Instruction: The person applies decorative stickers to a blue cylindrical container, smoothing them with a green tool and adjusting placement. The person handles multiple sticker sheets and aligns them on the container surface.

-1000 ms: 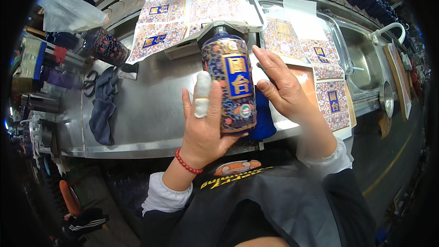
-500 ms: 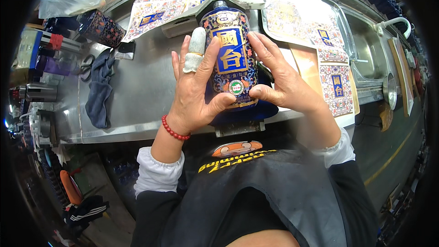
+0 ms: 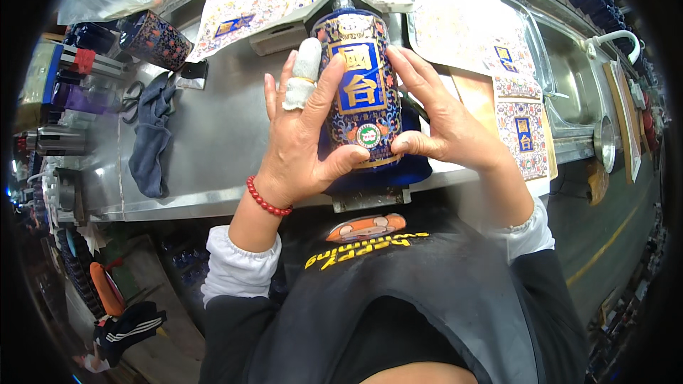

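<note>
A dark blue glass bottle (image 3: 415,171) lies on its back in front of me, neck pointing away. Its front carries a colourful floral label (image 3: 363,78) with a blue and gold centre panel. My left hand (image 3: 299,131) lies along the label's left side, thumb at its lower edge and index finger on the edge. A whitish cloth finger cover (image 3: 306,64) wraps one of that hand's fingers. On the opposite side my right hand (image 3: 445,124) rests with its fingers along the bottle and its thumb at the lower corner. Between them the two hands grip the bottle.
Sheets of floral labels (image 3: 235,7) lie beyond the bottle, with more label sheets (image 3: 523,135) at right. A dark blue cloth (image 3: 151,146), scissors (image 3: 132,99) and a patterned bottle (image 3: 153,43) are at left. A sink (image 3: 573,85) with a white tap (image 3: 619,35) stands right.
The hands and bottle keep nearly the same places. The right fingers and thumb have shifted very slightly along the label's edge, and the view has moved a little.
</note>
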Motion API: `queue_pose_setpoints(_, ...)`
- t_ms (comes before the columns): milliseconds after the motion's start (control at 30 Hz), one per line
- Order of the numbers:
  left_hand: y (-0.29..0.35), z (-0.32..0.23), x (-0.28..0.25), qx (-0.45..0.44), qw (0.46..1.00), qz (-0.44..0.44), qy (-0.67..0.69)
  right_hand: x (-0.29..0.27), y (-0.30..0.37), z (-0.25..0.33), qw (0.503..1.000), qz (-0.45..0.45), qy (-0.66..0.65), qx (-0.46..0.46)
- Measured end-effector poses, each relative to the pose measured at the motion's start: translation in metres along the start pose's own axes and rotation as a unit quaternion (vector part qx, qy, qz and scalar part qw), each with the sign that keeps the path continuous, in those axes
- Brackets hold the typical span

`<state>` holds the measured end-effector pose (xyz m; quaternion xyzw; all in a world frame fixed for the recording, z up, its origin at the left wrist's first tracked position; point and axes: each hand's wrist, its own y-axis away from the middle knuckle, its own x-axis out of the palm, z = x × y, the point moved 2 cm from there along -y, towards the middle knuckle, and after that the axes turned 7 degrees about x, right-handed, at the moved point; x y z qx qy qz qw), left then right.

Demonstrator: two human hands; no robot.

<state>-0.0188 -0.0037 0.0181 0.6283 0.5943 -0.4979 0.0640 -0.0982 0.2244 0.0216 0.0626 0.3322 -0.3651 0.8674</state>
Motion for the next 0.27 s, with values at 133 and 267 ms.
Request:
queue_pose_setpoints(133, -0.005, 0.006, -0.004, 0.007, 0.999, -0.032, 0.027, -0.002, -0.007, 0.002, 0.999, -0.031, -0.013, -0.004)
queue_pose_setpoints(267, -0.016, 0.009, -0.007, 0.009, 0.997, -0.019, -0.080, 0.007, -0.010, 0.005, 0.997, -0.039, -0.050, 0.042)
